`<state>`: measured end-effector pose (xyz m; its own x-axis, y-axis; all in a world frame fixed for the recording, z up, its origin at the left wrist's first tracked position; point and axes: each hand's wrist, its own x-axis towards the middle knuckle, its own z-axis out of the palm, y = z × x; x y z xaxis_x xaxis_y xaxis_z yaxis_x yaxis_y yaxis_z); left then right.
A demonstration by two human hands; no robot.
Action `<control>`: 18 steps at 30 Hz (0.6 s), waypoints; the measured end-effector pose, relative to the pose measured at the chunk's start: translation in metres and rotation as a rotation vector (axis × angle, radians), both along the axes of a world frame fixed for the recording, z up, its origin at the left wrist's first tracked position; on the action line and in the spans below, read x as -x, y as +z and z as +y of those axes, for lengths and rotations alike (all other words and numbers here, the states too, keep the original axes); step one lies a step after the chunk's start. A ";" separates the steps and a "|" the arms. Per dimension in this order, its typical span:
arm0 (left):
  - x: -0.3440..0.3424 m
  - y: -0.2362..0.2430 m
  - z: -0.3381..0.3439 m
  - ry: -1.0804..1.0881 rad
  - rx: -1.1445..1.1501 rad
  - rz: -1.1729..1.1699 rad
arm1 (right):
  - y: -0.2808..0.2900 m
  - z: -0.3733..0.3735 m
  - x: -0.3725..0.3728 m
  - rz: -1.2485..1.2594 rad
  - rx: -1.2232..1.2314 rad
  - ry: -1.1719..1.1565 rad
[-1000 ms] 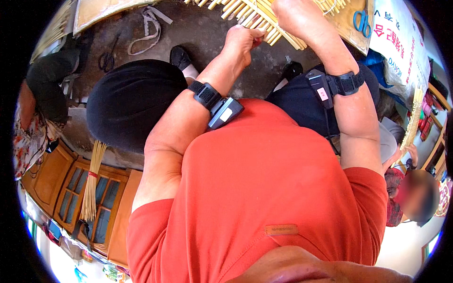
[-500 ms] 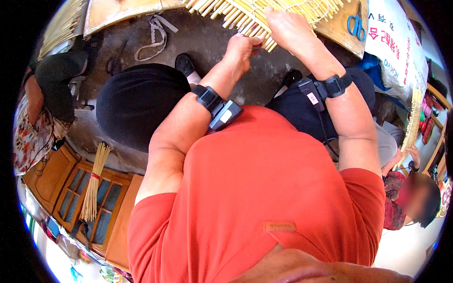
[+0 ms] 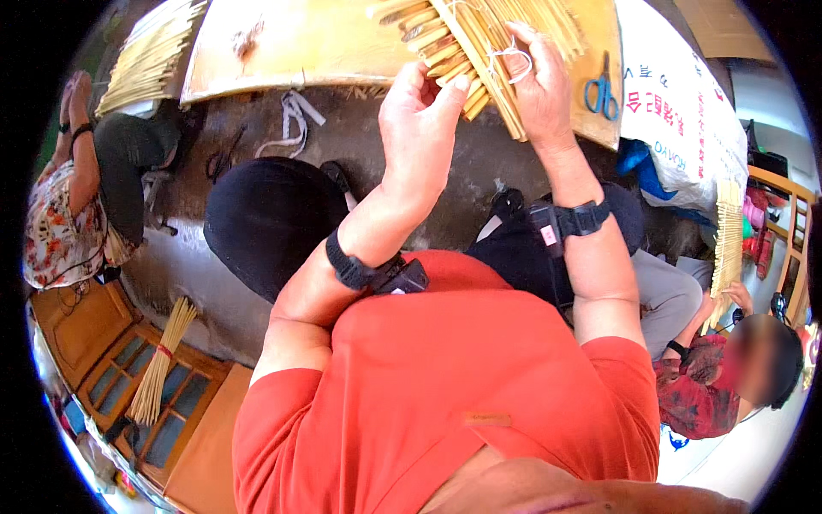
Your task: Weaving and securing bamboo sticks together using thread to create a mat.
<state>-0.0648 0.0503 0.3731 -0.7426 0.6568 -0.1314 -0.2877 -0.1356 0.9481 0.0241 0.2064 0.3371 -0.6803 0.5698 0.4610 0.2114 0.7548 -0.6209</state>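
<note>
At the top of the view lies a mat of pale sticks threaded with white string, over a light wooden board. My left hand has curled fingers at the stick ends on the mat's near left edge, thumb raised. My right hand grips the mat's right part beside a loop of string, fingertips partly among the sticks. Blue-handled scissors rest on the board just right of my right hand.
One co-worker sits at left near more sticks; another at right holds a stick mat. A white sack flanks the board. A tied bundle leans on wooden cabinetry. White straps lie below.
The view has shifted, showing more of the board. My left hand has turned and risen beside the sticks. The mat's near sticks now lie more steeply, with my right hand farther right.
</note>
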 end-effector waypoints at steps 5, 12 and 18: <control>-0.024 0.044 0.008 0.029 -0.060 0.524 | 0.015 -0.019 0.009 0.711 0.748 0.218; -0.065 -0.005 0.029 -0.022 -0.125 1.377 | -0.015 -0.003 -0.043 0.371 0.560 0.338; -0.053 -0.045 0.032 -0.097 0.032 1.441 | -0.068 -0.011 -0.040 0.133 0.191 0.201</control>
